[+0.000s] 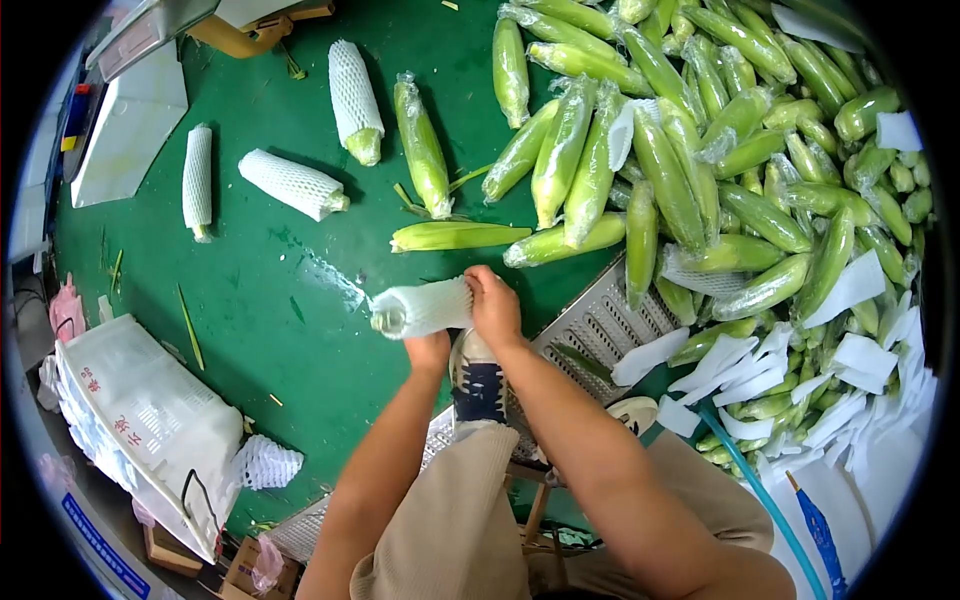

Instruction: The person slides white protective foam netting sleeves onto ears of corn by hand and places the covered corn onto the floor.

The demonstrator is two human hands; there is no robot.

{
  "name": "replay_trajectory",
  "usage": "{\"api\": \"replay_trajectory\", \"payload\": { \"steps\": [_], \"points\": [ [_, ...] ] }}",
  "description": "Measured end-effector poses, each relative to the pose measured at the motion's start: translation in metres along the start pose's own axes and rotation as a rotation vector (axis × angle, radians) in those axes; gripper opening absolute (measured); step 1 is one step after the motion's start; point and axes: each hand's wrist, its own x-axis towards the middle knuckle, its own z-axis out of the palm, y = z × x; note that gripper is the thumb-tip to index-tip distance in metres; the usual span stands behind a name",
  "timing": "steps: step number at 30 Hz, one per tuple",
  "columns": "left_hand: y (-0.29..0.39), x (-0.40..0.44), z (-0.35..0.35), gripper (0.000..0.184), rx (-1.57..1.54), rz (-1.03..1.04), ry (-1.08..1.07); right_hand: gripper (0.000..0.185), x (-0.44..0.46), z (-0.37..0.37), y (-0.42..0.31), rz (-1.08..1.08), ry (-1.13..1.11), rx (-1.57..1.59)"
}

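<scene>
An ear of corn in a white foam net sleeve [432, 306] lies nearly level between my hands, its cut end pointing left. My right hand [494, 308] grips the sleeve's right end, fingers closed. From below, my left hand [428, 350] holds its middle, with most of those fingers hidden underneath. Just beyond them lies a loose green husk leaf [458, 236] on the green floor [300, 330]. Past it rests a plastic-wrapped ear of corn [422, 150]. Further left are several sleeved ears, among them an upright one [355, 100] and a slanted one [290, 184].
A large heap of wrapped corn [740, 150] fills the right side, with white foam sheets [740, 370] strewn over its near part. A perforated metal strip [610, 320] runs beside my shoe [482, 385]. At left stands a white bin [150, 400] with foam nets [268, 463] beside it.
</scene>
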Motion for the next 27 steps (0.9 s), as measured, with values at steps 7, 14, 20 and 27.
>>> {"api": "replay_trajectory", "payload": {
  "steps": [7,14,20,27],
  "points": [
    [0.052,0.09,-0.031,0.025,-0.1,-0.251,0.394,0.025,0.045,0.001,-0.073,-0.13,-0.074,0.071],
    [0.159,0.181,-0.002,0.036,0.094,0.438,0.101,0.056,0.117,-0.15,-0.108,-0.518,0.629,-0.462],
    [0.157,0.305,0.029,0.095,0.532,-0.14,-0.288,0.057,0.162,-0.231,-0.068,-0.105,0.108,-0.627],
    [0.201,0.204,0.004,0.064,0.036,0.261,-0.248,0.027,0.038,-0.266,-0.098,-0.183,0.331,0.102]
  ]
}}
